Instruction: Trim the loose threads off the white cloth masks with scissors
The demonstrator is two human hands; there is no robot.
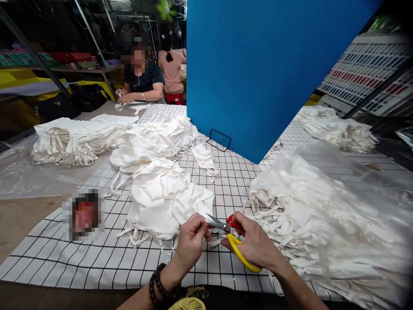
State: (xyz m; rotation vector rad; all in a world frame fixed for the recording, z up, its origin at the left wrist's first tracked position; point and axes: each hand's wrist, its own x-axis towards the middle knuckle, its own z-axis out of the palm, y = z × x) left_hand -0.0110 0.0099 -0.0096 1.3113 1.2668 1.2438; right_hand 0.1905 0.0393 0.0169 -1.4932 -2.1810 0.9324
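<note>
My right hand (pixel 258 245) is closed around a pair of scissors (pixel 241 255) with one red and one yellow handle. The blades are parted and point left, their tips beside the fingers of my left hand (pixel 192 239). That hand is closed in a pinch at the edge of a white cloth piece (pixel 193 202); the exact part it grips is hidden behind the fingers. The cloth lies in a loose heap with thin straps (pixel 142 237) hanging from its near edge. Small white scraps are scattered around it.
More white cloth pieces (pixel 155 137) and a stacked bundle (pixel 64 142) lie further left. At right is a large strapped pile (pixel 290 181) partly under clear plastic. A blue board (pixel 251 77) stands on the checked tablecloth (pixel 80 267). A co-worker (pixel 145 82) sits across.
</note>
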